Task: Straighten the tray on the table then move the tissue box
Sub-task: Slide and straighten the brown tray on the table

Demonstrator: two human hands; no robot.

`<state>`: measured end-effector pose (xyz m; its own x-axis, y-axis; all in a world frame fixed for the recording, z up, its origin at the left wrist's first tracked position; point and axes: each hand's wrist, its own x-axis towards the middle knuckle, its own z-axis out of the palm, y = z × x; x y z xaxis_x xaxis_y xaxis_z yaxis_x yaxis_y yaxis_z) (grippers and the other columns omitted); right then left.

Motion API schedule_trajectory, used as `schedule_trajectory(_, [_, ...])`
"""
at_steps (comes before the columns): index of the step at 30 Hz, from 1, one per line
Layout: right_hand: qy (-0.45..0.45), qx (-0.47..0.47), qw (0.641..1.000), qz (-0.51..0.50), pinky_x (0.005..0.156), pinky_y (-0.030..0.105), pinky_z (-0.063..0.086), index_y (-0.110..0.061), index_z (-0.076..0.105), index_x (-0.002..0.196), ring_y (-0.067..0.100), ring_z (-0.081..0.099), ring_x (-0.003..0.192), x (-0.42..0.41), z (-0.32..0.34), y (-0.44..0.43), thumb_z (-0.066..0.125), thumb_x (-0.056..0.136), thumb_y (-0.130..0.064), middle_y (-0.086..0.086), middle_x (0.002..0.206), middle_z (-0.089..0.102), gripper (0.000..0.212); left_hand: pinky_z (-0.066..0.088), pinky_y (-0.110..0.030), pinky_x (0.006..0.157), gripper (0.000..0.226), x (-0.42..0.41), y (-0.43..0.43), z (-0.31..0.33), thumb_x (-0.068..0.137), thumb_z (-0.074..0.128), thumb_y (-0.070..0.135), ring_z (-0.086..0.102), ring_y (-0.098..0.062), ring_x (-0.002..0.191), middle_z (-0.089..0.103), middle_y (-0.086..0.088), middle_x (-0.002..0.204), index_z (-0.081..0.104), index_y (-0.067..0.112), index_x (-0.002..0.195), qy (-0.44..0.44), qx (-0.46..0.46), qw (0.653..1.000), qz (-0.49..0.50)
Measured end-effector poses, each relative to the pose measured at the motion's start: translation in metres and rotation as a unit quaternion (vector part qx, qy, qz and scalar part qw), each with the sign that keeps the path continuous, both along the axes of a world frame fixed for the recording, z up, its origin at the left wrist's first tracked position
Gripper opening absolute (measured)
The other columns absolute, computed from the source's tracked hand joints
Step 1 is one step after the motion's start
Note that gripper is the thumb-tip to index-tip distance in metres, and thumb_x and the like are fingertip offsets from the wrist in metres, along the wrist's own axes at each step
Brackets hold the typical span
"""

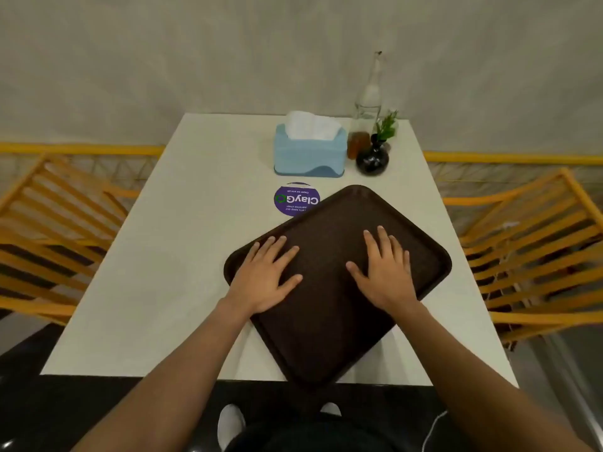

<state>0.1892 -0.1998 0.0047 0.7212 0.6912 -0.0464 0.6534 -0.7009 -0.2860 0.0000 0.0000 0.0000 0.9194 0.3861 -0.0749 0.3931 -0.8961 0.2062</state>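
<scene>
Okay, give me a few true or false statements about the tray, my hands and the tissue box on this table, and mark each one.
1. The tray sits square to the table edges. False: it lies turned, one corner over the near edge.
2. Both hands rest flat on the tray, left hand, right hand. True.
3. The tissue box stands on the tray. False: it stands beyond it.
4. The tray partly covers the round sticker. True.

You're reaching both bare forearms forward, your left hand and right hand lying palm-down, flat, fingers spread, thumbs pointing inward toward each other, hands apart.
</scene>
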Motion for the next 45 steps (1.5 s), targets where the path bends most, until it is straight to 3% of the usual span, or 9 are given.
schedule_trajectory(3, [0.004, -0.032, 0.999, -0.020, 0.120, 0.060, 0.009, -0.027, 0.013, 0.160, 0.036, 0.004, 0.154, 0.002, -0.007, -0.009, 0.039, 0.096, -0.067, 0.006, 0.170, 0.001, 0.080, 0.001, -0.042, 0.125, 0.072, -0.002, -0.006, -0.011, 0.096, 0.017, 0.071, 0.004, -0.022, 0.156, 0.011, -0.003, 0.170, 0.017, 0.037, 0.160, 0.026, 0.006, 1.000, 0.000])
schedule_trajectory(10, [0.016, -0.062, 0.998, -0.001, 0.123, 0.055, -0.001, -0.025, 0.013, 0.161, 0.035, -0.002, 0.155, 0.001, -0.023, -0.018, 0.012, 0.095, -0.073, 0.008, 0.170, 0.004, 0.082, 0.003, -0.043, 0.126, 0.072, -0.007, -0.009, -0.020, 0.095, 0.011, 0.074, 0.000, -0.018, 0.156, 0.007, 0.002, 0.170, 0.008, 0.041, 0.159, 0.029, 0.005, 0.999, 0.018])
schedule_trajectory(22, [-0.011, -0.077, 0.989, 0.125, 0.123, 0.053, 0.001, -0.028, 0.013, 0.161, 0.033, -0.001, 0.155, -0.009, -0.024, 0.034, 0.006, 0.092, -0.077, 0.005, 0.170, 0.006, 0.085, -0.003, -0.041, 0.125, 0.074, -0.067, -0.019, -0.025, 0.094, 0.009, 0.075, -0.003, -0.017, 0.156, 0.004, 0.003, 0.170, 0.007, 0.040, 0.160, 0.005, -0.021, 0.987, 0.156])
schedule_trajectory(31, [-0.013, -0.094, 0.962, 0.255, 0.124, 0.051, 0.002, -0.031, 0.016, 0.161, 0.028, 0.000, 0.155, -0.031, -0.015, 0.102, 0.012, 0.091, -0.080, 0.001, 0.170, 0.007, 0.086, -0.005, -0.043, 0.125, 0.076, -0.123, -0.022, -0.025, 0.093, 0.011, 0.076, -0.007, -0.017, 0.156, 0.002, 0.003, 0.171, 0.008, 0.039, 0.159, -0.010, -0.057, 0.956, 0.289])
schedule_trajectory(36, [0.005, -0.068, 0.959, 0.275, 0.123, 0.047, 0.003, -0.029, 0.031, 0.158, 0.024, 0.008, 0.155, -0.041, -0.001, 0.131, 0.031, 0.097, -0.071, 0.000, 0.168, 0.019, 0.074, -0.008, -0.044, 0.123, 0.078, -0.133, -0.008, -0.017, 0.093, 0.022, 0.073, -0.010, -0.021, 0.156, -0.002, 0.001, 0.171, 0.006, 0.036, 0.160, 0.001, -0.100, 0.944, 0.314])
schedule_trajectory(40, [0.016, 0.080, 0.987, 0.142, 0.120, 0.042, 0.020, -0.022, 0.049, 0.148, 0.023, 0.027, 0.148, -0.057, 0.010, 0.122, 0.048, 0.101, -0.054, 0.000, 0.159, 0.040, 0.057, 0.002, -0.048, 0.124, 0.081, -0.136, 0.005, -0.001, 0.091, 0.023, 0.075, -0.004, -0.025, 0.156, 0.003, -0.001, 0.171, 0.005, 0.036, 0.159, 0.040, -0.150, 0.944, 0.291])
schedule_trajectory(42, [0.030, 0.150, 0.988, 0.026, 0.114, 0.038, 0.028, -0.021, 0.050, 0.146, 0.024, 0.032, 0.143, -0.070, 0.013, 0.105, 0.056, 0.100, -0.046, 0.001, 0.155, 0.043, 0.053, 0.021, -0.051, 0.120, 0.077, -0.137, 0.017, 0.011, 0.091, 0.024, 0.074, 0.018, -0.029, 0.153, 0.025, -0.001, 0.166, 0.022, 0.034, 0.157, 0.033, -0.143, 0.955, 0.258])
schedule_trajectory(45, [0.013, 0.191, 0.976, -0.108, 0.106, 0.046, 0.040, -0.015, 0.051, 0.144, 0.033, 0.041, 0.132, -0.093, 0.010, 0.072, 0.060, 0.098, -0.036, 0.012, 0.146, 0.049, 0.051, 0.046, -0.043, 0.104, 0.058, -0.139, 0.042, 0.025, 0.097, 0.038, 0.055, 0.052, -0.026, 0.130, 0.056, 0.000, 0.144, 0.049, 0.024, 0.144, -0.051, -0.058, 0.982, 0.171])
